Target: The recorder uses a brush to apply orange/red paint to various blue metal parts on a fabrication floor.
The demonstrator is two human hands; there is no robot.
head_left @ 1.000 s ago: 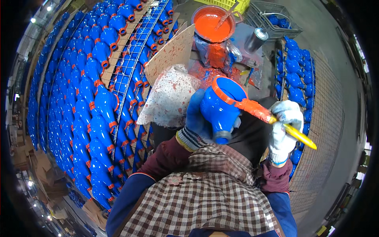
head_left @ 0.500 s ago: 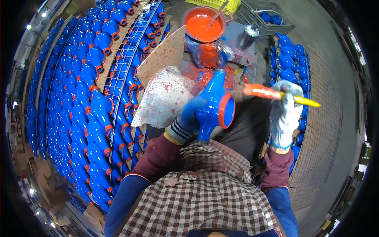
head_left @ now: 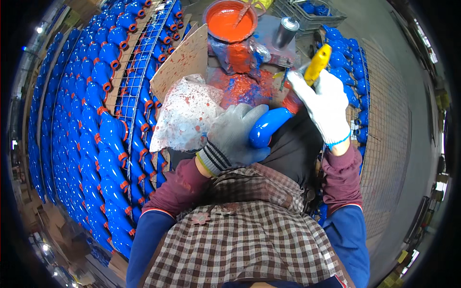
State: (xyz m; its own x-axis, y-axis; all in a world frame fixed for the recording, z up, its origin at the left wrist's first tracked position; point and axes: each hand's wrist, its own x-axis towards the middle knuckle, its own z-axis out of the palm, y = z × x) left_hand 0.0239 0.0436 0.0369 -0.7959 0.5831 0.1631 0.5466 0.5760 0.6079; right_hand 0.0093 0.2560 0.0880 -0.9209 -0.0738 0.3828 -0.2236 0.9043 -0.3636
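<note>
My left hand (head_left: 229, 134), in a grey glove with a striped cuff, is closed round a glossy blue hollow fitting (head_left: 268, 126) above my lap. The fitting's narrow end points up and right, and part of its body is hidden by the glove. My right hand (head_left: 322, 98), in a white glove, grips a paintbrush (head_left: 319, 63) by its yellow handle. Its orange-coated bristle end reaches down to the fitting's narrow end; the exact point of contact is partly hidden by my fingers. Ahead stands a round tub of orange paint (head_left: 222, 36) with a stick in it.
A spattered board (head_left: 185, 60) and white cloth (head_left: 180, 115) lie left of the paint-covered stand (head_left: 242, 89). A dark can (head_left: 286, 33) stands beside the tub. Wire racks hold many blue fittings (head_left: 103, 158) on the left, more (head_left: 343, 62) on the right. A grey crate (head_left: 312, 21) is behind.
My left hand has turned the fitting so its orange-rimmed opening no longer shows. My right hand has swung the brush from level, held apart, to tilted down at the fitting's narrow end.
</note>
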